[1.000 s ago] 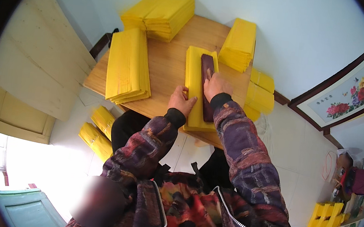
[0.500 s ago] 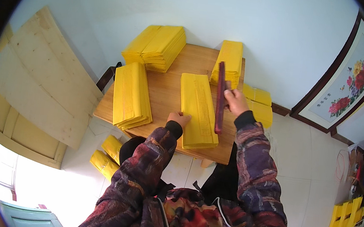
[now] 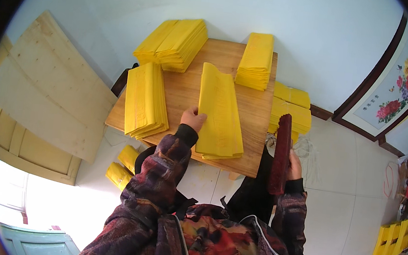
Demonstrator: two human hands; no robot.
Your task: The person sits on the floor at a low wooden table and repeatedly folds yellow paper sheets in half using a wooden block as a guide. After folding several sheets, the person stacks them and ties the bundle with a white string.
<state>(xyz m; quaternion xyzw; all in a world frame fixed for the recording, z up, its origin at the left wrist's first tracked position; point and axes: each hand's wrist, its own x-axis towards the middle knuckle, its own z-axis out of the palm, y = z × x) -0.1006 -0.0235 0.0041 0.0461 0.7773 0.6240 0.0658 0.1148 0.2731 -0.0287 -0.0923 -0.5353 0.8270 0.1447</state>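
A folded yellow paper sheet [image 3: 212, 103] lies over other yellow paper at the middle of the table, its left side raised and curling at the far end. My left hand [image 3: 194, 120] grips that left edge, thumb on top and fingers closed. Off the table's right edge, my right hand [image 3: 294, 167] is wrapped round a long, dark red bar [image 3: 281, 153] with a rough-looking face. The bar is nearly upright in the picture, apart from the paper. Part of my right hand is hidden behind it.
The wooden table [image 3: 183, 88] carries yellow paper stacks at left [image 3: 146, 100], far left [image 3: 172, 43] and far right [image 3: 255, 61]. More yellow bundles [image 3: 293, 109] stand beyond its right edge; others [image 3: 120, 173] lie on the floor at left. A plywood board [image 3: 52, 84] leans at left.
My right hand has swung the bar from over the paper to right of the table, nearer me. My left hand has moved slightly away from me, and the paper's left edge has lifted.
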